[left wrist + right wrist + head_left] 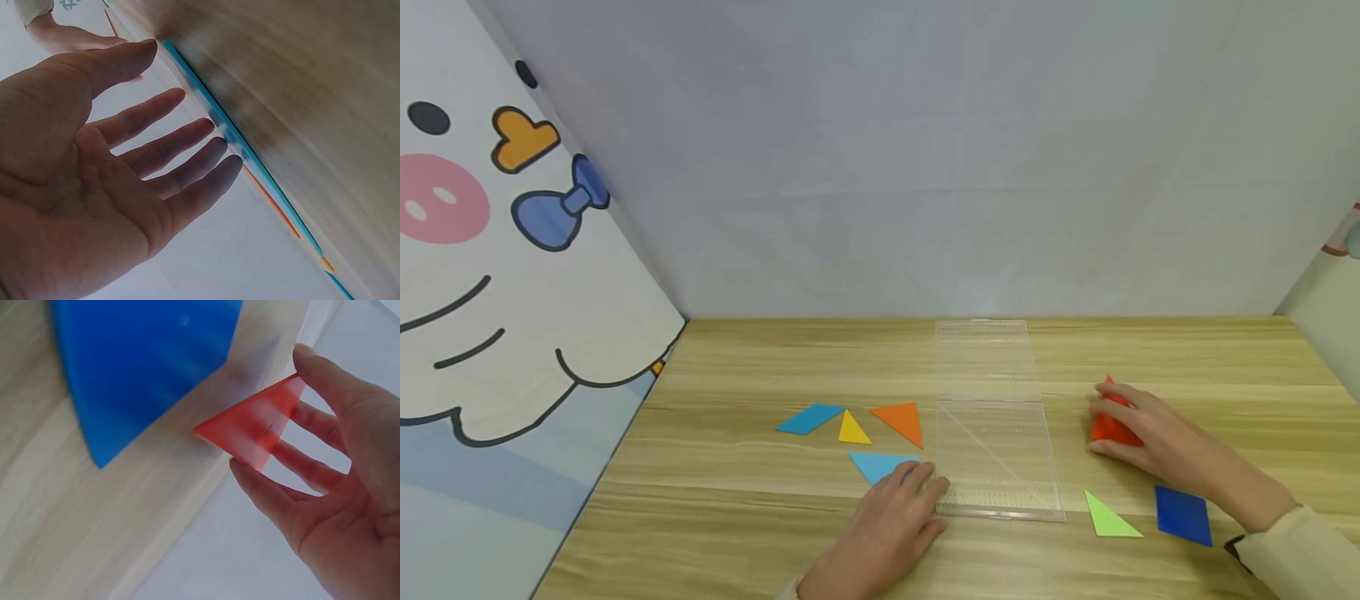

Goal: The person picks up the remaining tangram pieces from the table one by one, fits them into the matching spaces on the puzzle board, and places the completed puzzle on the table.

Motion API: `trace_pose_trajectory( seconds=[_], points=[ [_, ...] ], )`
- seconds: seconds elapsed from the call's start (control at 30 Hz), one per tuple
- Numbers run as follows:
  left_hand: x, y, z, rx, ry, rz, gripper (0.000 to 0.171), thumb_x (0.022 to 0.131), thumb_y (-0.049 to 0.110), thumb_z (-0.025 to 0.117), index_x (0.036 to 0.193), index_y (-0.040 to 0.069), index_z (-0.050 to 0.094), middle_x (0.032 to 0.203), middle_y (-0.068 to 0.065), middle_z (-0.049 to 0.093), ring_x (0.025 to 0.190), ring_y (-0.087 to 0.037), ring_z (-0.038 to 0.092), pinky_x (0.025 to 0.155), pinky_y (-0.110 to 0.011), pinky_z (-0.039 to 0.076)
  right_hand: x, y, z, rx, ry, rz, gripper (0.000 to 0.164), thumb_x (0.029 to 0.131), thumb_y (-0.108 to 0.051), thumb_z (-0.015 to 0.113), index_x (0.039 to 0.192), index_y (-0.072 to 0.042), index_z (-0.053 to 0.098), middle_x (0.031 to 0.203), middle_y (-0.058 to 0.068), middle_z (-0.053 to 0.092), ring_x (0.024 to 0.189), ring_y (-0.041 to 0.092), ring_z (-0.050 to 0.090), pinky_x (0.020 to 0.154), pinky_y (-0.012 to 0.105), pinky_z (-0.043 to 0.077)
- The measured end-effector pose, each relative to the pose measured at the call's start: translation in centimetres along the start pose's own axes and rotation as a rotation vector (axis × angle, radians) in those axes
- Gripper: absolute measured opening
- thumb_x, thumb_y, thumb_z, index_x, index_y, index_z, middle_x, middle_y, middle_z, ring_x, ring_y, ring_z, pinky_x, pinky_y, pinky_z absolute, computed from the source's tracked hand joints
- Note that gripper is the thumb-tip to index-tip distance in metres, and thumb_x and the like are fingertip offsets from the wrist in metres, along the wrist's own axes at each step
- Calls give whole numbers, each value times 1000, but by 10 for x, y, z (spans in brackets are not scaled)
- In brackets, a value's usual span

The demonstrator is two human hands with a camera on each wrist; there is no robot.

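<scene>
A red triangle [1111, 427] is lifted off the table in my right hand [1172, 446]. In the right wrist view the thumb and a finger pinch the red triangle [262, 419] by its edges, the other fingers behind it. My left hand [887, 525] rests low with loosely bent fingers, partly over a light blue triangle [880, 464]. From the left wrist view, the left hand [125, 144] grips nothing; whether its fingertips touch the light blue triangle [212, 109] I cannot tell. Right of those fingertips lies a clear hinged plastic case [992, 458], unfolded flat.
Left of the case lie an orange triangle [904, 420], a yellow triangle [853, 429] and a blue parallelogram [809, 418]. Below the right hand are a green triangle [1107, 518] and a dark blue square [1183, 515]. A pale cloth wall [925, 208] borders the wooden table's back.
</scene>
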State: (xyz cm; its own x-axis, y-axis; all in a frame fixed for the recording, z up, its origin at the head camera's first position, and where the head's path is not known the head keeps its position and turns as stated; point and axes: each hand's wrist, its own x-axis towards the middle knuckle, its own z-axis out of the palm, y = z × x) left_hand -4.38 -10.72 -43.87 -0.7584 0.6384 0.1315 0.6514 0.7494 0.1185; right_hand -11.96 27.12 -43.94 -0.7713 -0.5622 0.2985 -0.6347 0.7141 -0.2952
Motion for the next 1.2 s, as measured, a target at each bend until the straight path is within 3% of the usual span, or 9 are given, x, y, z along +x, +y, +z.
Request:
trace_pose_trajectory(
  seconds=[0.23, 0.43, 0.73, 1.03, 1.2],
  points=[
    [-1, 1, 0, 35, -19, 7, 37, 97, 31, 73, 126, 11, 62, 131, -9, 59, 120, -25, 57, 102, -35, 50, 5, 0, 1, -19, 22, -47, 44, 82, -19, 87, 120, -5, 71, 133, 25, 60, 116, 48, 60, 88, 61, 53],
    [-3, 2, 0, 51, -59, 8, 48, 100, 36, 68, 139, 11, 57, 139, -13, 55, 127, -28, 54, 108, -38, 47, 7, -4, -1, -19, 1, -48, 45, 83, -20, 87, 122, -5, 71, 134, 23, 60, 118, 47, 59, 89, 60, 53],
    [-5, 1, 3, 61, -18, 51, 55, 96, 45, 68, 140, 13, 60, 139, -16, 55, 128, -32, 54, 107, -40, 47, 12, -7, -2, -17, -3, -79, 44, 82, -22, 87, 121, -8, 72, 138, 25, 57, 119, 49, 59, 89, 60, 54],
    [-5, 1, 1, 81, -51, 51, 58, 96, 51, 64, 141, 15, 60, 141, -16, 54, 129, -31, 53, 105, -40, 48, 19, -13, -1, -35, -29, -153, 45, 80, -20, 89, 121, -12, 72, 143, 22, 49, 110, 36, 64, 79, 44, 61],
    [-5, 1, 1, 67, -53, 45, 59, 95, 51, 65, 141, 15, 61, 142, -15, 54, 129, -31, 53, 107, -40, 46, 22, -17, 0, -16, -46, -170, 44, 82, -23, 88, 121, -11, 72, 141, 23, 54, 117, 42, 62, 83, 50, 59]
  ],
)
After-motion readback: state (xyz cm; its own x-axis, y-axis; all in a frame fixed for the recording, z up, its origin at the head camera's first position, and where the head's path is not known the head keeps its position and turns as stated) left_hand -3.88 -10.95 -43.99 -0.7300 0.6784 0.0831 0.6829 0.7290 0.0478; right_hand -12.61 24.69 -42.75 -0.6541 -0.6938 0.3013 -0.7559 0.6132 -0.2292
